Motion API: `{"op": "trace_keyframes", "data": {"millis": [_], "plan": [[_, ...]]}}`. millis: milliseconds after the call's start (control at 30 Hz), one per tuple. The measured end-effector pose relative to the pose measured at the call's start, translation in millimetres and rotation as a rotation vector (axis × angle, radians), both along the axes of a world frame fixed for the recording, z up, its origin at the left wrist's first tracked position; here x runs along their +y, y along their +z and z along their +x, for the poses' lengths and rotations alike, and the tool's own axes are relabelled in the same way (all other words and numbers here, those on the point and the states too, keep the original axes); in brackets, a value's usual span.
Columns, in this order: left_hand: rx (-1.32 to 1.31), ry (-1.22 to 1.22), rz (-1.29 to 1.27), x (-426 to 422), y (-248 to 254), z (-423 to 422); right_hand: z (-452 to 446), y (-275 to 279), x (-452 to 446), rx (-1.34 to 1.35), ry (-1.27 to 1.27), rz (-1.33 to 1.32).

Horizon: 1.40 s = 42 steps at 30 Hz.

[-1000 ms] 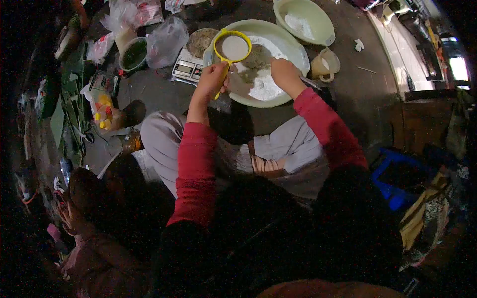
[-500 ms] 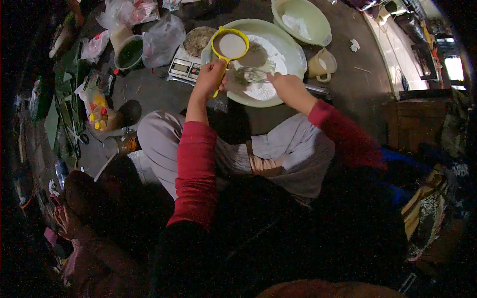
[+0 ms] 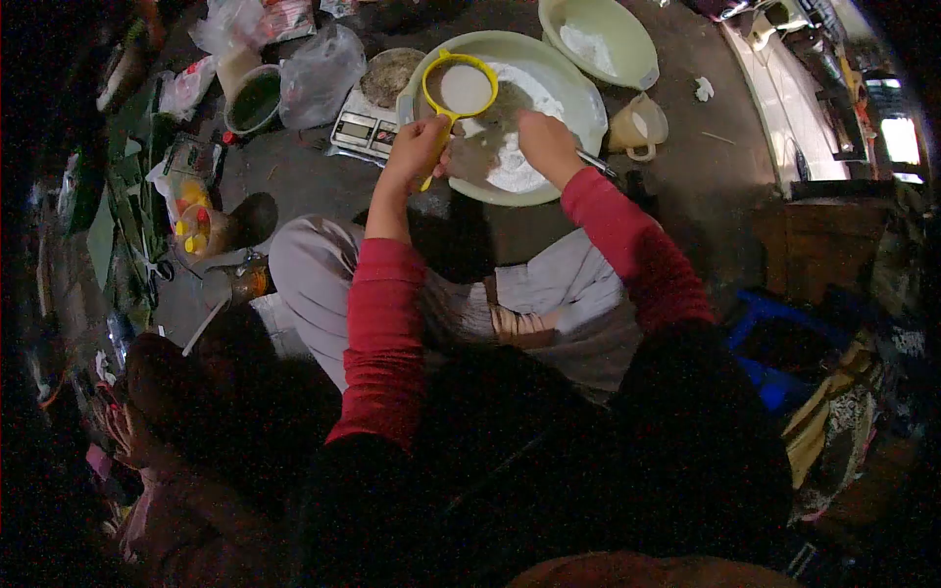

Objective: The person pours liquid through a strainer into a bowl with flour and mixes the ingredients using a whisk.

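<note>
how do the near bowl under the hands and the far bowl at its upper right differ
The near bowl looks larger; the far bowl looks smaller, partly cut off by the frame. The near bowl holds white powder with a darker patch, partly shaded; the far bowl shows only a white heap. The left hand holds a yellow strainer over the near bowl; nothing is held over the far bowl. Both are pale green.

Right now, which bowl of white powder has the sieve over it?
The larger bowl, left of the two: the left hand holds the yellow sieve over its left side. The smaller bowl has none.
</note>
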State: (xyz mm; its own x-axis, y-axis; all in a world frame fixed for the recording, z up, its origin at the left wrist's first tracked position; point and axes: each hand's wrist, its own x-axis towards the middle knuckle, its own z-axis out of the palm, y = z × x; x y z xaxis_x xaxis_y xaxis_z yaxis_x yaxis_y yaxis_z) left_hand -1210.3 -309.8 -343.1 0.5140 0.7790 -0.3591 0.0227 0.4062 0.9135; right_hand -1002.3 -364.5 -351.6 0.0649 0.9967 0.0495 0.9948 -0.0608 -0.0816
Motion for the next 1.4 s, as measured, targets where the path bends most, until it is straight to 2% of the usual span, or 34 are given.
{"op": "trace_keyframes", "data": {"millis": [133, 333, 433, 500, 633, 667, 767, 833, 900, 967, 1067, 1233, 1400], "plan": [[-0.048, 0.029, -0.003, 0.1, -2.0, 2.1, -8.9, 20.5, -27.2, 0.028, 0.141, -0.032], [-0.06, 0.041, -0.026, -1.9, -1.9, 0.0, 23.7, 32.6, -64.0, -0.109, 0.32, -0.117], [-0.055, -0.002, 0.018, -2.2, -0.2, -2.3, 36.8, 39.0, -62.5, -0.19, 0.187, -0.145], [-0.062, -0.023, 0.013, -1.1, -1.4, -2.5, 47.5, 29.5, -48.9, -0.234, 0.04, -0.056], [-0.037, 0.002, 0.0, -2.1, 1.3, -0.9, 43.9, 3.5, -13.4, -0.091, -0.039, 0.062], [-0.033, 0.004, -0.001, -1.8, 1.0, -0.8, 36.9, -2.2, -4.3, -0.111, -0.054, 0.014], [-0.031, -0.009, 0.009, -3.2, -1.8, 0.9, 19.2, -12.4, -9.9, -0.015, -0.051, -0.082], [-0.006, 0.041, -0.015, -3.5, 1.8, 2.7, 2.6, 8.4, -24.0, -0.029, 0.0, -0.019], [-0.025, 0.036, -0.009, -4.5, 1.5, 2.3, -3.1, 17.6, -33.1, -0.098, 0.16, -0.167], [-0.05, 0.039, 0.0, -3.1, -0.1, 1.3, 0.5, 27.8, -53.5, -0.056, 0.176, -0.088], [-0.073, 0.01, -0.026, -2.8, -2.9, -1.3, 20.2, 38.0, -68.4, -0.144, 0.222, -0.169], [0.018, -0.024, 0.008, -4.2, 0.2, 0.5, 39.2, 49.2, -57.5, -0.27, 0.056, -0.135], [0.017, -0.029, 0.018, -3.6, -3.4, 0.7, 59.0, 10.6, -21.9, -0.224, -0.003, 0.012]]}}
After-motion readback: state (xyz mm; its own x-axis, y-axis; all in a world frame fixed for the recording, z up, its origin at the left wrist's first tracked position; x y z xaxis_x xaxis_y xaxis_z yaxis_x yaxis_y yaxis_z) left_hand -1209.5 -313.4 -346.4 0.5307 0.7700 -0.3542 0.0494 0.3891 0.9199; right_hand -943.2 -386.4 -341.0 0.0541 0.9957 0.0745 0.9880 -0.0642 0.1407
